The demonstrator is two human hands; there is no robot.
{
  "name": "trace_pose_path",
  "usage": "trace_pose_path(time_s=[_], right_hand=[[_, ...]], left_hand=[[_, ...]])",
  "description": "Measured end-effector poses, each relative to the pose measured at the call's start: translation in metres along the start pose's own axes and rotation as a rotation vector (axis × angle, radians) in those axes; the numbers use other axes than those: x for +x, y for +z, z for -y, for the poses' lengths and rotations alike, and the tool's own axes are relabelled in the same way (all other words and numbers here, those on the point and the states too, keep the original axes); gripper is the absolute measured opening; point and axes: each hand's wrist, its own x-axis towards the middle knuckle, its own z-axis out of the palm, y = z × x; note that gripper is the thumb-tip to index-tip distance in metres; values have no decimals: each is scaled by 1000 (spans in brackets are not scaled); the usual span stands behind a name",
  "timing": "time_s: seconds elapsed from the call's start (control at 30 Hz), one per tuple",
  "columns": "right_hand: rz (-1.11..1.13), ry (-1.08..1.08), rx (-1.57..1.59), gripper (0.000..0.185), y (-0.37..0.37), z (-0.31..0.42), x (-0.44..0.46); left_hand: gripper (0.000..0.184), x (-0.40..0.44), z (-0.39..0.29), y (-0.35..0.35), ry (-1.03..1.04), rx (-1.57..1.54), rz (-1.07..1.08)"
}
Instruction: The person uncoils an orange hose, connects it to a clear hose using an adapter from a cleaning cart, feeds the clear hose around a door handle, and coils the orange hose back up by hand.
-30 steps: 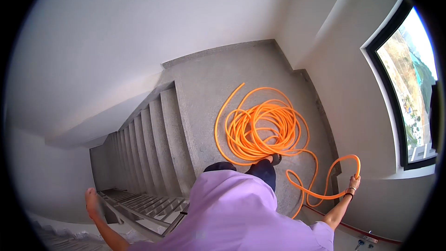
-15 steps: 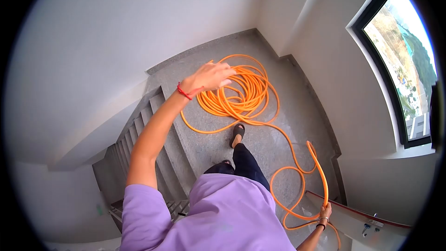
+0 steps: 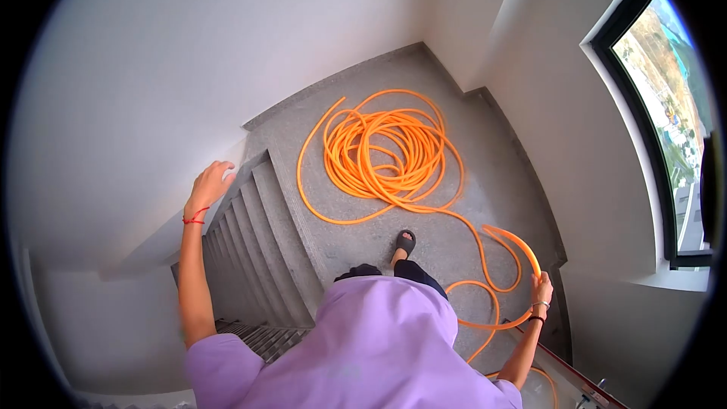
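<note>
My right hand (image 3: 541,291) is closed around a length of orange hose (image 3: 524,245) at the lower right. The held part arches up from the floor and bends back through my fingers. My left hand (image 3: 211,183) is raised over the stairs at the left with its fingers loosely apart and nothing in it. A big loose coil of the same hose (image 3: 365,155) lies on the landing ahead of my feet, one end sticking out at its upper left. From the coil, a strand runs in loops toward my right hand.
Grey stairs (image 3: 261,220) descend along the left side of the landing (image 3: 333,246). White walls (image 3: 303,23) enclose the far side, and a dark-framed window (image 3: 653,129) is at the right. Below my right arm is a red-edged panel (image 3: 564,367) with metal fittings.
My left hand has swung away from above the coil, left and down to over the stairs. My right hand has moved up with the hose, and my view has shifted slightly.
</note>
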Motion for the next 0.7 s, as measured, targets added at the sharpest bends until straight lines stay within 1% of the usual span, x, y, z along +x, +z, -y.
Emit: trace_pose_path(time_s=[0.03, 0.07, 0.1, 0.13, 0.17, 0.23, 0.33, 0.4, 0.47, 0.53, 0.57, 0.6, 0.63, 0.67, 0.7], right_hand=[[-48, -68, 4, 26, -6, 5, 18], [-94, -137, 14, 26, -7, 12, 37], [-119, -162, 63, 27, -10, 16, 62], [-134, -178, 110, 29, -14, 20, 83], [-147, -191, 135, 29, -27, 41, 94], [-226, -216, 189, 33, -47, 82, 131], [-325, -98, 388, 35, -75, 143, 169], [-206, -41, 929, 29, -110, 193, 168], [-25, 14, 1512, 24, -135, 219, 165], [11, 83, 1807, 19, -148, 232, 173], [-7, 101, 1798, 19, -156, 238, 173], [62, 57, 1847, 18, -164, 248, 174], [137, 9, 1895, 17, -172, 260, 175], [129, 21, 1890, 17, -178, 270, 175], [125, -42, 1787, 17, -183, 277, 173]], left_hand=[[26, -2, 7, 24, -52, 50, 68], [30, -8, 5, 47, -140, 127, 216], [32, -10, 10, 76, -183, 136, 370], [33, -12, 7, 107, -161, 52, 429], [34, -16, 3, 128, -133, -33, 493], [35, -18, -33, 150, -127, -280, 557], [33, -18, -68, 169, -70, -348, 584], [31, -13, -77, 175, -48, -333, 567], [30, -8, -78, 177, -16, -316, 568], [30, -2, -80, 173, -1, -340, 516], [30, 2, -79, 175, 19, -334, 500], [30, 5, -80, 173, 29, -331, 519], [31, 9, -80, 170, 27, -347, 484], [31, 11, -80, 170, 24, -363, 445], [31, 10, -76, 175, 32, -359, 459]])
